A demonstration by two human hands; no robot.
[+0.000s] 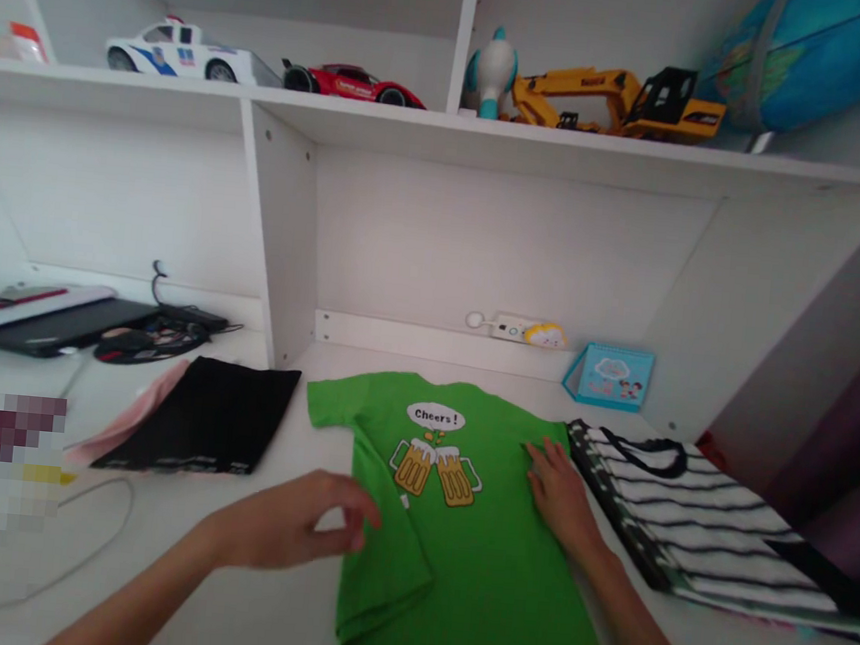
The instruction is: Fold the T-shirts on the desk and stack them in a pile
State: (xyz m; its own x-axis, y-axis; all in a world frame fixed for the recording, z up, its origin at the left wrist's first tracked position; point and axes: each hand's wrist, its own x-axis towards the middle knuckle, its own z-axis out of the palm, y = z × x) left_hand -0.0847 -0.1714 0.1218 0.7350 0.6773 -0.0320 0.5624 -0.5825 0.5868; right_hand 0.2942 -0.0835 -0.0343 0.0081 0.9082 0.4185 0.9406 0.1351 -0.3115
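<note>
Head view: where does the green T-shirt (469,567) lie?
— Flat on the white tabletop (260,629), front up, collar toward the back wall. It sits between a folded black garment (203,413) and a striped top (692,511). Its print (437,464) shows 2 beer mugs under "Cheers!".
— And the hands?
— The right hand (558,489) lies palm down on the shirt's right side, its grip spread flat and holding nothing. The left hand (292,526) hovers at the shirt's left edge, fingers loosely curled with a gap to the thumb. I see no cloth pinched in it.
— How would that shirt handle?
— Light, soft and limp, I'd judge. It will sag and crease wherever it isn't supported, and slide easily on the smooth surface. The shoulder seam or the hem looks the surest place to take it, with 2 hands well apart.
— Anything you can't make out?
— The hem runs off the bottom of the frame. The right sleeve doesn't show; whether it is tucked under or covered by the hand, I can't tell. Whether the left fingertips touch the cloth is also unclear.
</note>
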